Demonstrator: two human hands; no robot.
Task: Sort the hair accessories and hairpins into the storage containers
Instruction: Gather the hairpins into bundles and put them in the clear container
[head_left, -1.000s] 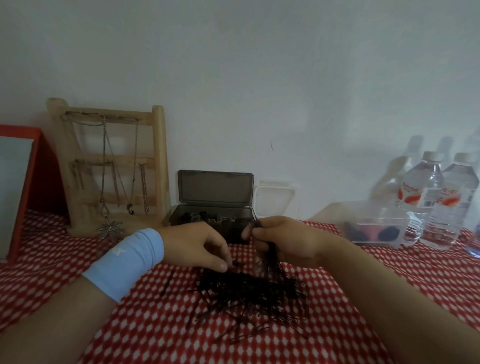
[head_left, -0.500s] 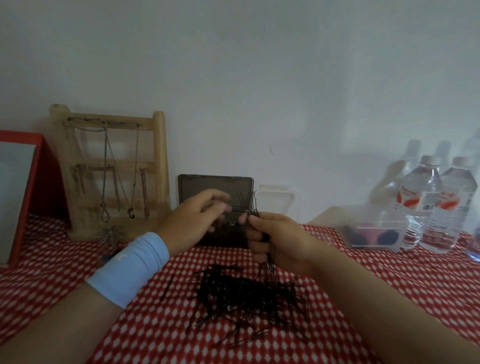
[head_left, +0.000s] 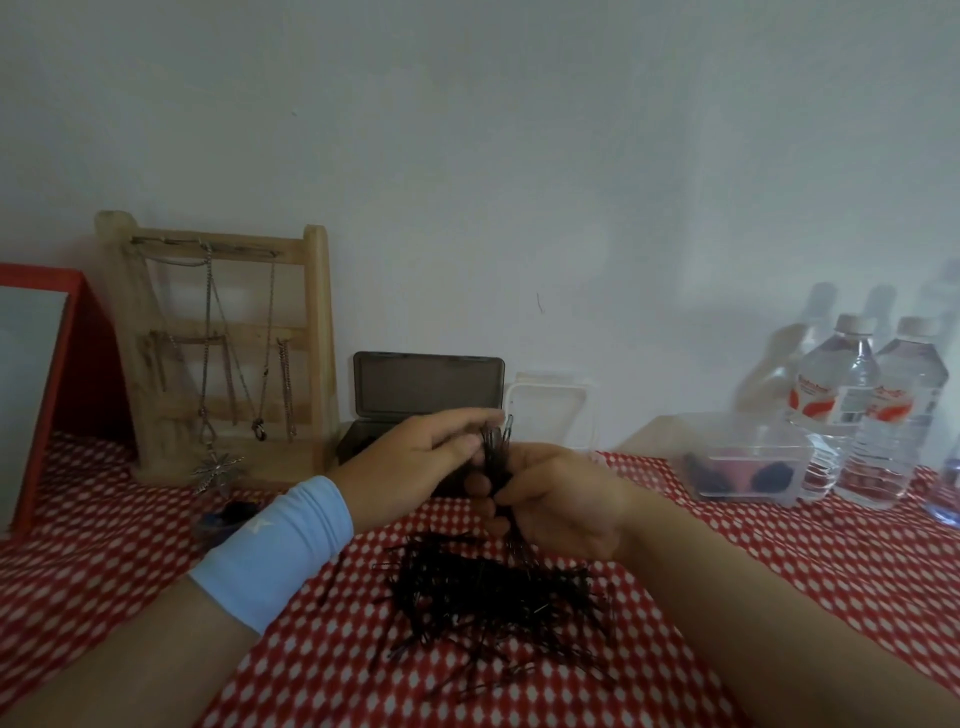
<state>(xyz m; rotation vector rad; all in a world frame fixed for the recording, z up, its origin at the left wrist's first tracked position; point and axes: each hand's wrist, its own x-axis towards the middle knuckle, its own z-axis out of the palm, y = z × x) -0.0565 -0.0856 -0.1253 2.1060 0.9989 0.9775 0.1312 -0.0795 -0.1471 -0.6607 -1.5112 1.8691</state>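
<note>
Right hand (head_left: 550, 499): my fingers are curled tight round a bundle (head_left: 496, 454) of hairpins, which I hold upright above the cloth.
Left hand (head_left: 410, 462): the fingers reach out nearly straight with the thumb beneath, and the tips meet the top of the bundle. I cannot tell whether they pinch a pin.
Bundle: thin black wire pins packed side by side. The looped ends stand above my fist and the legs hang out below it.
Pile (head_left: 493, 592): loose black hairpins lie criss-crossed in a flat, spiky heap on the cloth, just below both hands and between my forearms.
Wristband (head_left: 275, 551): pale blue smooth fabric on my left wrist.
Cloth (head_left: 104, 545): red, with a close pattern of small white diamonds.
Dark box (head_left: 428, 389): smoky plastic, rectangular, with its lid standing open against the wall behind my hands. My left hand hides most of its tray.
White box (head_left: 550, 410): pale plastic with rounded corners, just right of the dark box. My right hand covers its lower part.
Tub (head_left: 748, 467): clear plastic, off to the right and well apart from the pile. The dark lumps inside are too blurred to name.
Bottles (head_left: 841, 395): two clear ribbed bottles with red labels and white caps, just beside the tub.
Rack (head_left: 228, 343): a wooden ladder shape left of the dark box, hung with metal chains (head_left: 208, 364).
Mirror (head_left: 41, 374): red-framed, leaning at the far left.
</note>
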